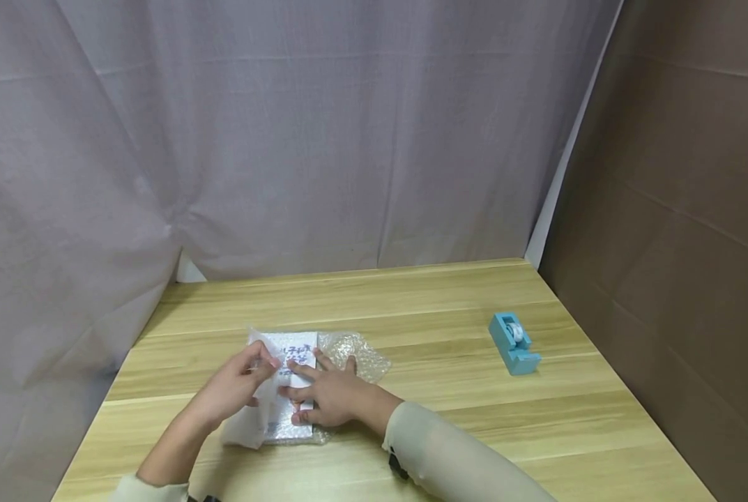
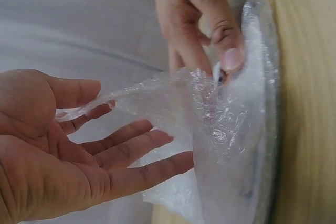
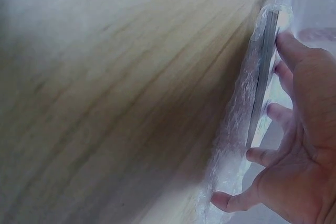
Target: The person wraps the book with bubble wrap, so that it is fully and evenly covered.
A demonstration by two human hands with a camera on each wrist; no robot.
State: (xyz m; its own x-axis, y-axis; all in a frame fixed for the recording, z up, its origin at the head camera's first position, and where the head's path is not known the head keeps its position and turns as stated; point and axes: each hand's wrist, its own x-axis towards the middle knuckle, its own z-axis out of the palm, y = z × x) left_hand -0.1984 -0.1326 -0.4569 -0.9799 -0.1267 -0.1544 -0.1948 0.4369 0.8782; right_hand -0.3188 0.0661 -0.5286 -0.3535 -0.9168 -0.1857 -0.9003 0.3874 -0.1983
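Note:
A book (image 1: pixel 291 418) with a white cover and blue handwritten-style characters lies flat on a sheet of bubble wrap (image 1: pixel 351 345). Its page edges (image 3: pixel 264 77) show in the right wrist view. My left hand (image 1: pixel 232 387) pinches the left flap of the bubble wrap between thumb and index finger, the other fingers loosely extended; the flap (image 2: pixel 157 100) is lifted and partly over the cover. Spread fingers of my right hand (image 1: pixel 332 396) press on the book's right half, hiding some of the writing and a small orange mark.
A blue tape dispenser (image 1: pixel 513 345) with a roll of clear tape stands at the right of the wooden table (image 1: pixel 449 300). Grey cloth (image 1: pixel 286 139) hangs behind the table, and a brown panel (image 1: pixel 675 209) rises along its right side.

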